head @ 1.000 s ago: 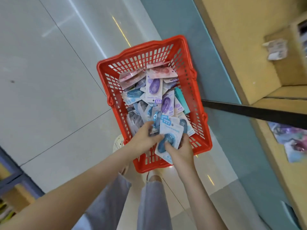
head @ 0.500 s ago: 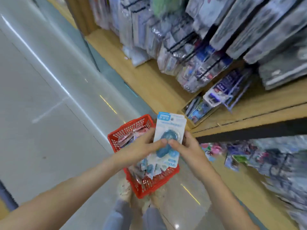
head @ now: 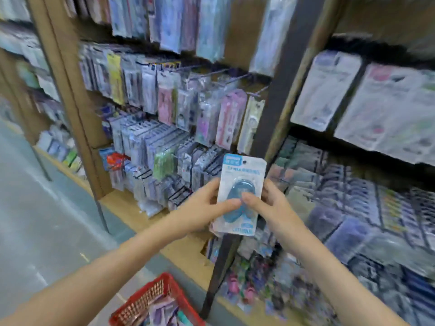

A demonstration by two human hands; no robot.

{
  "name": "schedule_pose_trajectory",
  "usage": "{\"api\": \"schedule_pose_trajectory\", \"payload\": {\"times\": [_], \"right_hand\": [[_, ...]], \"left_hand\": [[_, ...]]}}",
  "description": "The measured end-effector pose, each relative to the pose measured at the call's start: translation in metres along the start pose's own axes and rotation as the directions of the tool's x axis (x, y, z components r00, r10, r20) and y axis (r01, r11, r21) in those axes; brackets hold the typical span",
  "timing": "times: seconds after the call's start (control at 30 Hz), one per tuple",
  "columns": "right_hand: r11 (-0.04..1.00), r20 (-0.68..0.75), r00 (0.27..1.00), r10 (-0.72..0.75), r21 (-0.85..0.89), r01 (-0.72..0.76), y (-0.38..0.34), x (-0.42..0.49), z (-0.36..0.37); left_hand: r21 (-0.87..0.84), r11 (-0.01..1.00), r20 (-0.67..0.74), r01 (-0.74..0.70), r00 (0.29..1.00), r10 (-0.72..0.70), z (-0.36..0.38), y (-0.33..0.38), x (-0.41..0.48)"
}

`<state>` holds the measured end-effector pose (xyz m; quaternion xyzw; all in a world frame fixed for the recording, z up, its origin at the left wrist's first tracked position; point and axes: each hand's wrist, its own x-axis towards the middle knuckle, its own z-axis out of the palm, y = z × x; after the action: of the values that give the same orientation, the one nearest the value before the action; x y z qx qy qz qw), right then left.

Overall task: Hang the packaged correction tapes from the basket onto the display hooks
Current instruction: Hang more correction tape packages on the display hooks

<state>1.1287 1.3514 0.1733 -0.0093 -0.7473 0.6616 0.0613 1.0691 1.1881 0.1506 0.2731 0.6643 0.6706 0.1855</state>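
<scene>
Well, the left hand (head: 202,211) and right hand (head: 273,208) pinch the pack (head: 243,175) by its sides, thumbs on the blister (head: 231,215), up before the hooks (head: 236,77) (light, stiffish card, I'd guess; best held low, keeping the hole (head: 244,162) free)

Both hands, left hand (head: 204,211) and right hand (head: 270,205), pinch an upright blue correction tape pack (head: 240,195) before blurred hanging packets (head: 164,109) (red basket (head: 150,300) below)
</scene>
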Motion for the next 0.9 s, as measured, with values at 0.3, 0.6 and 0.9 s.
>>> {"api": "schedule_pose_trajectory", "payload": {"times": [0.3, 0.6, 0.9], "right_hand": [[0.959, -0.077, 0.956, -0.282, -0.052, 0.278, -0.119, -0.058, -0.103], [0.841, -0.184, 0.821, -0.540, -0.074, 0.537, -0.246, -0.043, -0.167], [0.757, -0.332, 0.682, -0.652, -0.230, 0.612, -0.308, -0.001, -0.205]], "left_hand": [[0.108, 0.948, 0.034, -0.299, 0.954, 0.297, 0.100, 0.128, 0.026], [0.235, 0.822, 0.166, -0.518, 0.855, 0.491, 0.132, 0.240, 0.068], [0.239, 0.757, 0.257, -0.608, 0.792, 0.554, 0.144, 0.307, 0.153]]}}
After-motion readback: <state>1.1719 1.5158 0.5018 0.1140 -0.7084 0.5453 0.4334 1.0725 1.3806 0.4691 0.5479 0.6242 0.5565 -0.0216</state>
